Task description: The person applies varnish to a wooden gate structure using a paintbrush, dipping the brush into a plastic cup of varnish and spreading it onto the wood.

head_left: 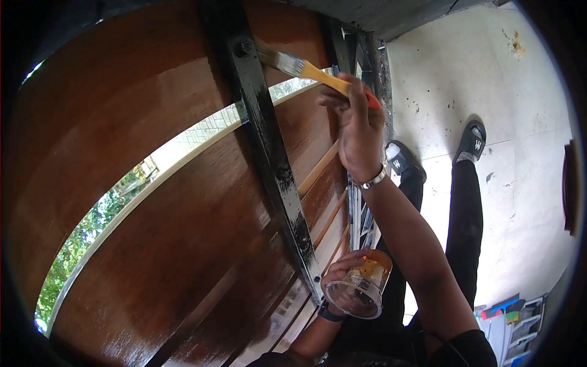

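My right hand (359, 125) is closed round the handle of a paintbrush (317, 74), which has a yellow and red handle. The brush's bristles lie against or close to the brown wooden panel (293, 27), beside a bolt on the black metal bar (263, 122); contact is hard to tell. Lower down, my left hand (343, 269) is wrapped round a clear plastic cup (361, 292) with amber liquid in it. The cup is tilted, its mouth facing me. Glossy wet-looking patches show on the wood.
Another curved brown panel (183, 202) lies below a long gap showing greenery (79, 226). Sandalled feet (403, 159) stand on a pale, stained floor (513, 159). A stepladder (526, 330) with coloured items beside it stands at the lower right.
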Tool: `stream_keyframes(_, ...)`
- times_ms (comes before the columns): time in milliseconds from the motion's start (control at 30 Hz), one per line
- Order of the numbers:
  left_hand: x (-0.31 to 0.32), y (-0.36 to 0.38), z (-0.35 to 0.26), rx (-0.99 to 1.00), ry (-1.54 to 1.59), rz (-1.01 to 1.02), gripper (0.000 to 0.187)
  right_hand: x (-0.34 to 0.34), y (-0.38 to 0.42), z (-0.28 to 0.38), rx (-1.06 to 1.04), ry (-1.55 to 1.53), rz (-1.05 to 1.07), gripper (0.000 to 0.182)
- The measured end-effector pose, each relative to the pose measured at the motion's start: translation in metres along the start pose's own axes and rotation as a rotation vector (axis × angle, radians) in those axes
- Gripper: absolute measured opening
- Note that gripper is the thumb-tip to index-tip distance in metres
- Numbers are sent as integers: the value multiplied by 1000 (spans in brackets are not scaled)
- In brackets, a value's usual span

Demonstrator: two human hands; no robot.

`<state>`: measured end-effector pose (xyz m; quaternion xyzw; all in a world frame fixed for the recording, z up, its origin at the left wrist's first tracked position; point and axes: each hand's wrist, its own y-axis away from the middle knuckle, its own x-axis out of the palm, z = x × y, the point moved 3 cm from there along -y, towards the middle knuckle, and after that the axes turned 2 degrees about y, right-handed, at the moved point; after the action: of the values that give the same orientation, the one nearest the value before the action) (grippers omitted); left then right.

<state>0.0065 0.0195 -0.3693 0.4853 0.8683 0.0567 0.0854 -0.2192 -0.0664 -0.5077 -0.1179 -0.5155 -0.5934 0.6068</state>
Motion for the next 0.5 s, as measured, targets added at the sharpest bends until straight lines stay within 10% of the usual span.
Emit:
stream_keyframes(67,1,-1,-3,44,29,-8,91,-29,-2,-5,-19,166,-94,35)
stream_keyframes(267,10,18,-18,-16,-19,-31,98,-49,-5,3,-144,601,-221,34)
stream_keyframes(367,13,25,-25,-16,41,-134,49,-18,16,12,-180,600,-120,32)
stream_keyframes(500,12,44,-32,29,45,-180,48,9,44,40,-42,314,24,30)
